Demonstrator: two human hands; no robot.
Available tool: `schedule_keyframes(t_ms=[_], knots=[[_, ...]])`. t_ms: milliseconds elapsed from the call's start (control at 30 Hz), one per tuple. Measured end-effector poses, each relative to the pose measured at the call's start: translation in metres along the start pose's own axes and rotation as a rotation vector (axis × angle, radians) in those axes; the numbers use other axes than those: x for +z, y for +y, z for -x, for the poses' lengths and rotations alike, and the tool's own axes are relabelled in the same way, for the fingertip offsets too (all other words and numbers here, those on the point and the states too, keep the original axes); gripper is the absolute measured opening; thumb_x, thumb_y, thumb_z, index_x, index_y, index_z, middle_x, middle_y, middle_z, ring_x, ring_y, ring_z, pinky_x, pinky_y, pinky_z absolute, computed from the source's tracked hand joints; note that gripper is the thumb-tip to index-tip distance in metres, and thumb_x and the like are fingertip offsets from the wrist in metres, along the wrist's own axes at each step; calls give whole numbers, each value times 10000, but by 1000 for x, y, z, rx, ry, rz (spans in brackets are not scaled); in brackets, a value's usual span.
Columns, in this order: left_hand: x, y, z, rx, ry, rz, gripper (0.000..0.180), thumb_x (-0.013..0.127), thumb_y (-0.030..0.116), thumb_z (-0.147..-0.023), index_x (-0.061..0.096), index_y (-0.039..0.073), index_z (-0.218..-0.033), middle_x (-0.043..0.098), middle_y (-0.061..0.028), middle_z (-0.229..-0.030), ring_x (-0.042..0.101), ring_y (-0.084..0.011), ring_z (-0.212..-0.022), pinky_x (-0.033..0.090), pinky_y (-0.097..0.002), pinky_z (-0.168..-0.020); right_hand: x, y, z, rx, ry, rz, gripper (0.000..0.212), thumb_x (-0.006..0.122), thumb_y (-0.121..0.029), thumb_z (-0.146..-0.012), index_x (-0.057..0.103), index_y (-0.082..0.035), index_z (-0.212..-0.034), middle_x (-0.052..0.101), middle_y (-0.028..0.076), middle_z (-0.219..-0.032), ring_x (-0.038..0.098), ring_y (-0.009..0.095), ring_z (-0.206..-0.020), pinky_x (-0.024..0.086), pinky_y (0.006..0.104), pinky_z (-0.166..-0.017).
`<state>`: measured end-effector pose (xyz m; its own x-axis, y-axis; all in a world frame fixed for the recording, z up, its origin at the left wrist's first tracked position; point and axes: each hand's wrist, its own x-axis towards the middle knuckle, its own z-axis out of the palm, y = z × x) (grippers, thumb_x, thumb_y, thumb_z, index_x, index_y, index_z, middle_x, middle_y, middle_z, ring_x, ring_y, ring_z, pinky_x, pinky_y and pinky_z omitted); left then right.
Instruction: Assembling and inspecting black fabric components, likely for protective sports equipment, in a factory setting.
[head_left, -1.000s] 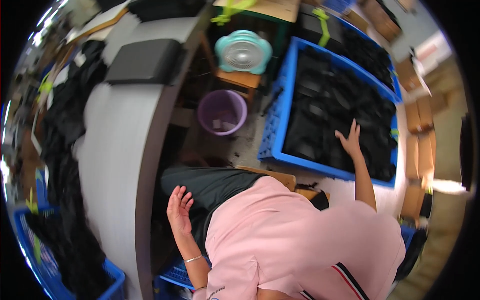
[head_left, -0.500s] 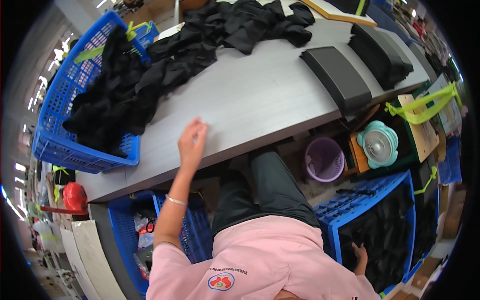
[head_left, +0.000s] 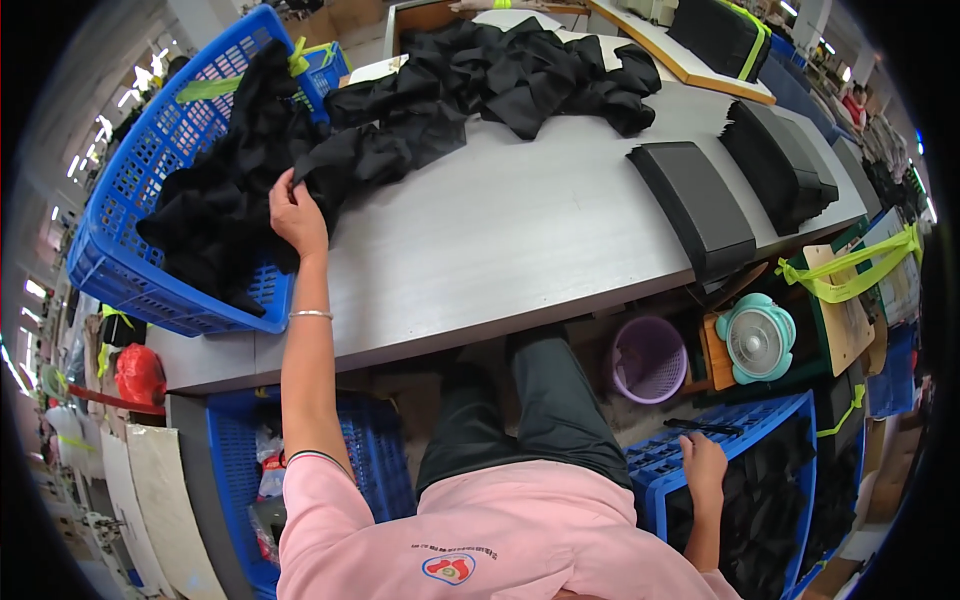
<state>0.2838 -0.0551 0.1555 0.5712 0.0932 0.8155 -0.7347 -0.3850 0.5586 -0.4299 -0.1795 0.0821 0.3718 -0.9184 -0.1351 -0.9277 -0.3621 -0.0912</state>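
Left hand: the left hand point(head_left: 298, 215) is lying at 10 o'clock from the middle of the view, palm down, with its bent fingers close together and touching black cloth; I cannot tell whether they are pinching a piece.
Black cloth: the loose black cloth point(head_left: 385, 150) is sitting right at the left fingertips, at 12 o'clock from that hand, and is spreading from there toward 10 o'clock into a crate and toward 2 o'clock across the tabletop.
Tabletop crate: the blue mesh crate point(head_left: 150, 285) is standing tilted at 10 o'clock, with cloth hanging over its open side.
Right hand: the right hand point(head_left: 703, 465) is hovering at 4 o'clock, fingers loosely curled; I cannot tell whether it is gripping anything.
Lower crate: the second blue crate point(head_left: 655, 478) is standing beside the right hand, with dark pieces point(head_left: 765, 520) lying inside, toward 4 o'clock from it.
Tabletop: the grey table point(head_left: 510, 235) is carrying two stacks of black panels point(head_left: 700, 205) at 2 o'clock.
Fan: the turquoise fan point(head_left: 758, 340) is standing at 3 o'clock.
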Motion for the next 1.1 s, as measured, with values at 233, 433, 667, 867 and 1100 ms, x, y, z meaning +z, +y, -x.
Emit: schedule_keyframes(t_ms=[233, 433, 667, 867, 1100], knots=[[-43, 113, 31, -335, 63, 721, 240, 600, 90, -971, 586, -9, -1189, 618, -25, -1021, 591, -128, -827, 497, -269, -785, -21, -148, -51, -518, 280, -389, 276, 673, -252, -918, 668, -72, -1127, 716, 158, -872, 687, 353, -739, 535, 431, -631], [-79, 186, 193, -1159, -360, 771, 443, 689, 182, -935, 483, 11, -1287, 513, 18, -963, 521, -64, -794, 432, -219, -659, -45, -246, -79, -581, 31, -1073, 787, 774, -144, -851, 357, -98, -1517, 535, 200, -1401, 670, 226, -991, 545, 283, -762], [-118, 201, 262, -674, -552, 419, 767, 834, 139, -783, 397, -24, -1392, 542, -129, -1247, 532, -215, -1128, 453, -348, -942, -10, -233, -126, -590, 110, -961, 538, 687, 33, -860, 509, -28, -1365, 528, 144, -1361, 672, 211, -915, 545, 289, -727], [-94, 199, 187, -61, -453, 156, 613, 832, 123, -747, 560, 46, -1291, 570, -128, -1277, 513, -297, -1201, 384, -378, -1023, -20, -228, -103, -651, 432, -824, 348, 657, 49, -859, 612, -10, -1199, 616, 169, -1210, 681, 305, -941, 555, 362, -771], [-69, 186, 188, 106, -806, 244, 62, 713, 53, -807, 708, 86, -859, 671, -37, -826, 624, -243, -834, 412, -360, -812, -10, -262, -84, -1080, 481, -730, 192, 618, 3, -829, 675, -21, -1011, 670, 126, -1099, 673, 287, -929, 545, 371, -777]])
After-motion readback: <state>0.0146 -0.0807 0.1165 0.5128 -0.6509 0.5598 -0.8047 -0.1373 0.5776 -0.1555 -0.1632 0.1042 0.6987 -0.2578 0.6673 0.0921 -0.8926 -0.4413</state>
